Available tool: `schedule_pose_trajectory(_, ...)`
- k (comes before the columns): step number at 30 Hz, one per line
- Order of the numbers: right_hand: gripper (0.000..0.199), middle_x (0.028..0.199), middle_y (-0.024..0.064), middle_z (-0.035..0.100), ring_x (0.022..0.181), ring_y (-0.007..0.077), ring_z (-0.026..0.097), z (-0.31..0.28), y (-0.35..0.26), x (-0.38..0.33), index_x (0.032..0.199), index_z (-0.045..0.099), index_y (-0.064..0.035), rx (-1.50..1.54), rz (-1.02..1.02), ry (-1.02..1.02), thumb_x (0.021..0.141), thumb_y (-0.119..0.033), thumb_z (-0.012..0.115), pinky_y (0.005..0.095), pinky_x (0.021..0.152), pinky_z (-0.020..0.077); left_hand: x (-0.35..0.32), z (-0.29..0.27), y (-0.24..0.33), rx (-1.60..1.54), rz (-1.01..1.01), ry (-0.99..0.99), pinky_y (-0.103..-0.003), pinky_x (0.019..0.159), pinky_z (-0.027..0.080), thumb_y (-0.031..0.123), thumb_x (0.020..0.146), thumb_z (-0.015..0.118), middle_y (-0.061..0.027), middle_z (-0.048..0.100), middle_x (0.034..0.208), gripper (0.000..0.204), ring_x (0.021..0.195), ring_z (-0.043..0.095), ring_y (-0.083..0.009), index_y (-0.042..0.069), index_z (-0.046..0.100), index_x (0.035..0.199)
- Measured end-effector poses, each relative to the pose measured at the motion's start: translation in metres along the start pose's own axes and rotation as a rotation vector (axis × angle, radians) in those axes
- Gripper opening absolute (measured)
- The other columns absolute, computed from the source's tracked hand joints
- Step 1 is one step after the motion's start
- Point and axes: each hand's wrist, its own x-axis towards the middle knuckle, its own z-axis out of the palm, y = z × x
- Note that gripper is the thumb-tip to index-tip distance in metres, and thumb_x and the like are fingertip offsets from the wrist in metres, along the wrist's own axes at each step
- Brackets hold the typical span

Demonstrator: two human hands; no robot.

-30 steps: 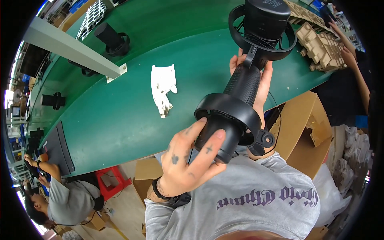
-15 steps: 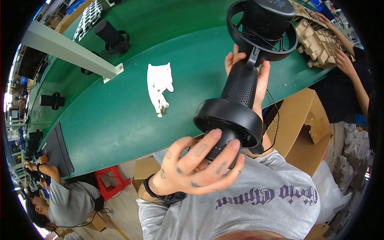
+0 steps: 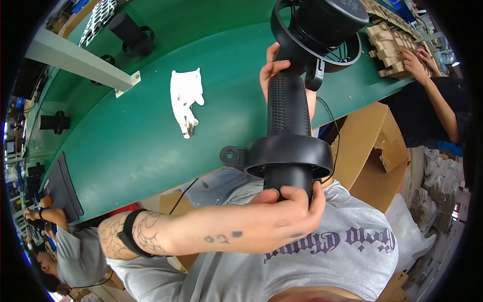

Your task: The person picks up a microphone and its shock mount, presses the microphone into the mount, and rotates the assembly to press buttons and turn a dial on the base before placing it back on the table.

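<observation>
I hold a black microphone-like device (image 3: 289,111) with a ribbed mesh barrel and a ring collar (image 3: 297,146). A round-holed bracket (image 3: 233,156) sticks out left from that collar. My left hand (image 3: 289,211) is closed around the smooth lower end, its fingertips pressed to the sides. Beyond the barrel is a similar black ringed unit (image 3: 329,22) with spokes inside its ring. My right hand (image 3: 271,70) curls around this unit's neck, partly hidden behind the mesh barrel. Whether the two black pieces are joined, I cannot tell.
A white glove (image 3: 185,98) lies on the green table (image 3: 136,136). More black devices (image 3: 132,35) stand behind a metal post (image 3: 80,60). At right, a co-worker's hands (image 3: 415,63) touch cardboard trays (image 3: 385,48); an open carton (image 3: 365,151) stands below. Another person sits far left.
My left hand has turned, its forearm swinging across below the device. The lower collar has rotated, bringing its bracket out on the left. The barrel stands more upright in view.
</observation>
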Motion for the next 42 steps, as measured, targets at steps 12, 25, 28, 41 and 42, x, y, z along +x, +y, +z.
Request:
schedule_pose_trajectory(12, 0.046, 0.126, 0.0141, 0.047, 0.079, 0.0170, 0.062, -0.002, 0.004, 0.002, 0.124, 0.051, -0.0078, 0.269, 0.137, -0.021, 0.093, -0.041, 0.043, 0.0380, 0.086, 0.0466, 0.025, -0.011, -0.008, 0.110, 0.236, -0.183, -0.035, 0.078, 0.034, 0.002, 0.079, 0.042, -0.0008, 0.033, 0.069, 0.006, 0.072, 0.032, -0.0155, 0.008, 0.044, 0.079)
schedule_pose_trajectory(25, 0.049, 0.124, 0.0082, 0.048, 0.092, 0.0197, 0.058, -0.012, -0.009, 0.005, 0.124, 0.050, -0.0075, 0.298, 0.239, -0.190, 0.096, -0.047, 0.043, 0.0397, 0.095, 0.0444, 0.034, -0.013, -0.038, 0.048, 0.171, -0.186, -0.032, 0.076, 0.033, 0.000, 0.081, 0.040, -0.0017, 0.035, 0.074, 0.016, 0.074, 0.032, -0.0154, 0.004, 0.051, 0.092)
schedule_pose_trajectory(28, 0.046, 0.117, 0.0062, 0.050, 0.081, 0.0169, 0.058, -0.007, -0.011, 0.003, 0.115, 0.050, -0.0030, 0.212, 0.161, -0.057, 0.092, -0.042, 0.048, 0.0395, 0.084, 0.0490, 0.032, -0.012, -0.041, 0.043, 0.173, -0.157, -0.032, 0.078, 0.034, -0.001, 0.083, 0.043, -0.0035, 0.046, 0.083, 0.020, 0.078, 0.036, -0.0163, 0.002, 0.055, 0.099)
schedule_pose_trajectory(41, 0.042, 0.123, 0.0101, 0.046, 0.088, 0.0194, 0.051, -0.007, -0.024, 0.003, 0.126, 0.047, -0.0065, 0.013, 0.040, -0.129, 0.097, -0.037, 0.041, 0.0357, 0.080, 0.0452, 0.019, -0.007, -0.044, 0.071, 0.154, -0.193, -0.028, 0.082, 0.036, -0.003, 0.072, 0.052, -0.0046, 0.053, 0.100, 0.034, 0.084, 0.044, -0.0145, 0.000, 0.059, 0.105)
schedule_pose_trajectory(42, 0.042, 0.124, 0.0104, 0.046, 0.089, 0.0199, 0.051, -0.006, -0.024, 0.001, 0.128, 0.046, -0.0072, -0.014, 0.029, -0.127, 0.098, -0.036, 0.040, 0.0358, 0.080, 0.0452, 0.019, -0.006, -0.044, 0.059, 0.143, -0.182, -0.028, 0.081, 0.036, -0.005, 0.070, 0.053, -0.0044, 0.053, 0.101, 0.032, 0.081, 0.043, -0.0138, 0.001, 0.060, 0.101)
